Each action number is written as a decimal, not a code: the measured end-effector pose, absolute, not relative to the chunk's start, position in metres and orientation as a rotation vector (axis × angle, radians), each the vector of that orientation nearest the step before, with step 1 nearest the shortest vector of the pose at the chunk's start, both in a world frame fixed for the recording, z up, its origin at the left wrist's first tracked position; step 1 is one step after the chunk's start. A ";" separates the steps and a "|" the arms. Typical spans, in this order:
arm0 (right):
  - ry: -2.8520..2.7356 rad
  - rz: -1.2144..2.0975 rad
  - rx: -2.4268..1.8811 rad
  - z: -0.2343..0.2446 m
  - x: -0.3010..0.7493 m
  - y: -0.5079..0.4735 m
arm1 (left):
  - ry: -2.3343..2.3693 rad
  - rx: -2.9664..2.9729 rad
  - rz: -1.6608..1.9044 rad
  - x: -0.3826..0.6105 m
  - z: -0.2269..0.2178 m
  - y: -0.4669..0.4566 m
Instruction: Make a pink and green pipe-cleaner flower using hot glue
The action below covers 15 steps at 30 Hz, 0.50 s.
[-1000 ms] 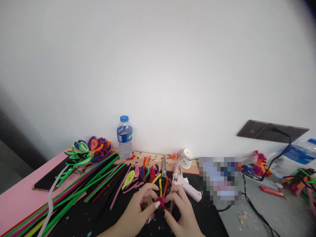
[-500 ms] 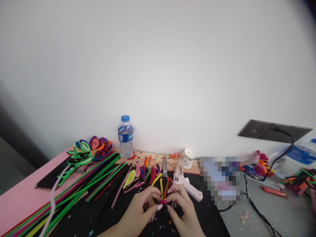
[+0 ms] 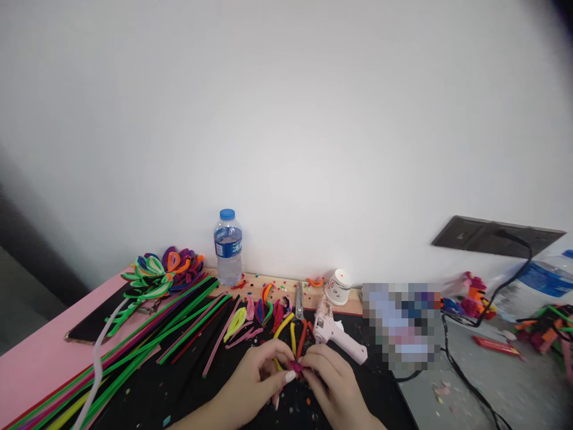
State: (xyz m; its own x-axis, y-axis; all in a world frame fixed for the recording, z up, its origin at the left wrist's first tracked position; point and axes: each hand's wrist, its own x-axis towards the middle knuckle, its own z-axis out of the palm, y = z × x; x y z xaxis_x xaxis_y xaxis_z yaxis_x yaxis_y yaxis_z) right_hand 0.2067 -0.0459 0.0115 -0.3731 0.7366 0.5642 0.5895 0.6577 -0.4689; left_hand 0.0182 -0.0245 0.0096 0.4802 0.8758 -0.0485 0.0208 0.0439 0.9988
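Between the fingertips of both hands is a small magenta fuzzy piece [image 3: 296,367], likely bent pipe cleaner; most of it is covered by the fingers. My left hand [image 3: 257,379] pinches its left side with thumb and forefinger. From the right, my right hand [image 3: 332,379] pinches the same piece, its fingers curled. Just beyond the hands lie yellow pipe cleaner lengths [image 3: 285,324] and an orange-red one [image 3: 302,337]. A white glue gun [image 3: 342,339] rests right behind my right hand, and scissors [image 3: 299,301] lie farther back.
A water bottle [image 3: 228,251] and a paper cup [image 3: 339,288] stand near the wall. Long pipe cleaners [image 3: 147,343] spread across the left, beside looped pipe cleaner flowers [image 3: 156,269] and a dark phone [image 3: 96,316]. A black cable [image 3: 465,373] runs along the grey surface at right.
My right hand has turned and its fingers have curled in closer over the magenta piece. A dark bit seen below the piece is now hidden. My left hand stays nearly in place.
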 end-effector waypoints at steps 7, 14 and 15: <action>-2.093 0.296 -1.006 0.009 0.206 -0.046 | 0.863 1.348 0.799 0.018 0.008 -0.026; -2.130 0.278 -1.009 0.008 0.206 -0.048 | 0.876 1.392 0.800 0.018 0.004 -0.025; -2.133 0.278 -1.005 0.009 0.206 -0.048 | 0.878 1.394 0.798 0.018 0.004 -0.025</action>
State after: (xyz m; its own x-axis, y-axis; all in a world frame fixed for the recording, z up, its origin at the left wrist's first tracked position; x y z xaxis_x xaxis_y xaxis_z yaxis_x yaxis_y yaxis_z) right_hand 0.2058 -0.0478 0.0086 -0.4120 0.7351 0.5385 0.5727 0.6685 -0.4745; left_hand 0.0184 -0.0250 0.0038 0.4720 0.8803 -0.0467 0.0379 0.0327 0.9987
